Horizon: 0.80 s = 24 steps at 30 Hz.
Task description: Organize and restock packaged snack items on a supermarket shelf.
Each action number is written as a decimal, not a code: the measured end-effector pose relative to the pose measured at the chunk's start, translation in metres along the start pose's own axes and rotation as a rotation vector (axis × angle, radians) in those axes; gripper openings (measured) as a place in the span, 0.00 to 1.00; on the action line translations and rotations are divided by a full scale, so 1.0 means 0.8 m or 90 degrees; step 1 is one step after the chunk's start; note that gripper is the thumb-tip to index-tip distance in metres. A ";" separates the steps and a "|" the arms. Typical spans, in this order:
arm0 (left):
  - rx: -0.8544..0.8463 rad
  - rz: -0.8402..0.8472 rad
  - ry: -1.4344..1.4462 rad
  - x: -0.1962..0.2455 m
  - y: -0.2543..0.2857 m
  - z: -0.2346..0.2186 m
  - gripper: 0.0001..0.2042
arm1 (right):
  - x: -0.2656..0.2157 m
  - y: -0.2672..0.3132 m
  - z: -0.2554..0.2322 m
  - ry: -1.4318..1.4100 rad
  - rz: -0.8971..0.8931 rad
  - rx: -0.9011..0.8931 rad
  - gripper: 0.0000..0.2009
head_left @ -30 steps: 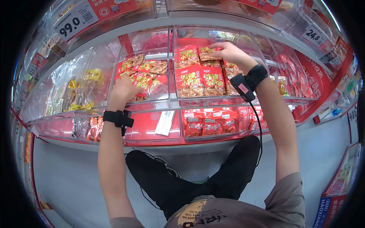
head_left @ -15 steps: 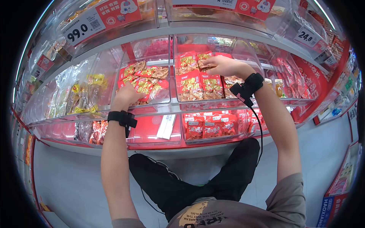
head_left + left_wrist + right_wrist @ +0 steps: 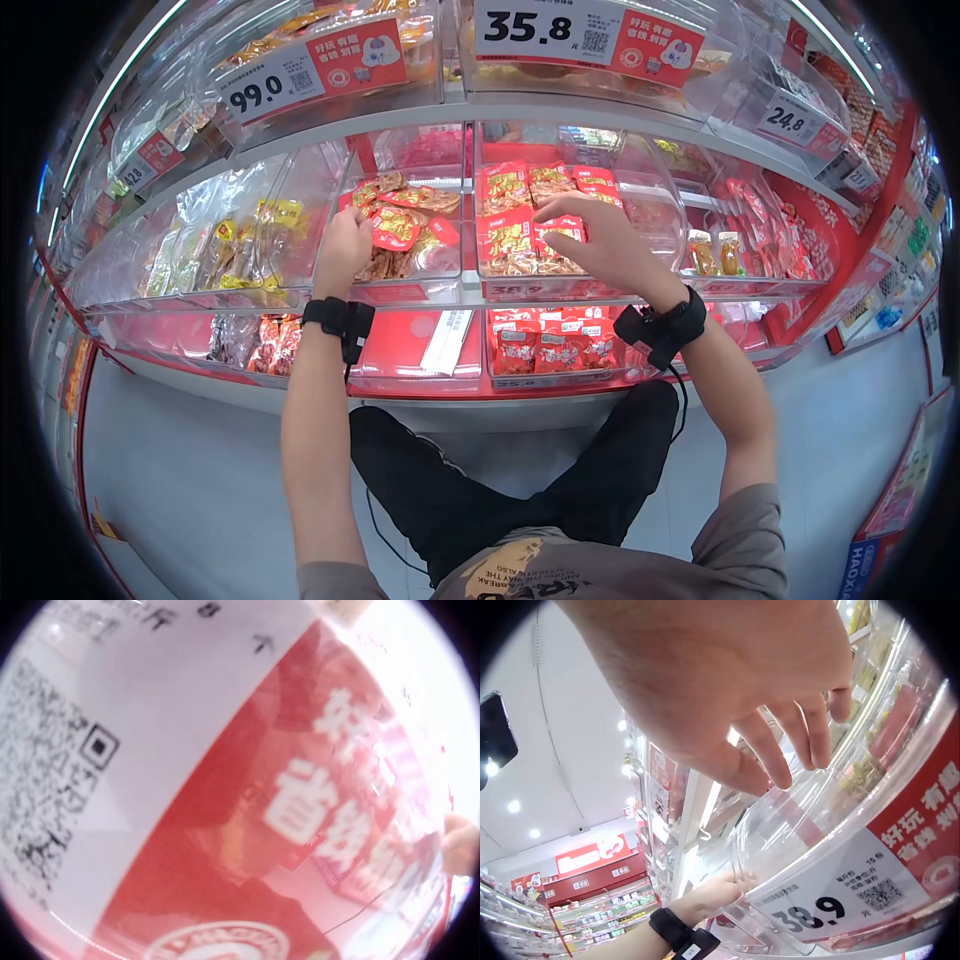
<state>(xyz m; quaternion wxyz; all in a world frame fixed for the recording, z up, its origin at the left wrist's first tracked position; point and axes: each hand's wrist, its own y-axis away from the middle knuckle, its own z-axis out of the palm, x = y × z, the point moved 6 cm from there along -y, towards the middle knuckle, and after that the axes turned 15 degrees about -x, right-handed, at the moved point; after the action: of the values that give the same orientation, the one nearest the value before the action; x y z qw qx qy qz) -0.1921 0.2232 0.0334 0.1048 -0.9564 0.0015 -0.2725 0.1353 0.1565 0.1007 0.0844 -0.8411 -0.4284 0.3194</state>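
In the head view, my right hand is over the front of a clear bin of red snack packets. The right wrist view shows its fingers spread and loosely bent, with nothing between them. These packets lie in overlapping rows, with red and yellow labels and brownish food in clear windows. My left hand is at the left side of the neighbouring bin, beside a looser pile of similar packets. Its fingertips are hidden, and I cannot tell whether they hold anything. A price label fills most of the left wrist view.
Clear bin fronts rise before the packets. A shelf with large price tags overhangs the bins. Yellow-labelled bags lie to the left; more red packets stand on the lower shelf. A cable hangs from the right wrist camera.
My right hand has drawn back from a packet at the rear of its bin, which now lies among the others. The left hand has shifted slightly off its pile; the head view has tilted up.
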 end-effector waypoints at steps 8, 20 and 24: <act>0.241 0.223 0.431 0.066 0.090 -0.066 0.08 | -0.044 0.029 -0.033 -0.085 0.038 0.040 0.11; -0.064 0.353 0.441 0.181 0.145 -0.033 0.05 | -0.050 0.039 0.011 -0.193 0.062 -0.152 0.14; 0.035 0.201 0.078 0.059 0.046 -0.039 0.18 | 0.033 0.049 -0.007 -0.472 0.203 0.070 0.11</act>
<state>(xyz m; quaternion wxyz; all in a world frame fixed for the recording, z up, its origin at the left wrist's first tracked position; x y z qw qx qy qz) -0.1658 0.1781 0.0765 0.1724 -0.9227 0.1506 -0.3101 0.1760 0.1533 0.0764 -0.0815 -0.7189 -0.2759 0.6328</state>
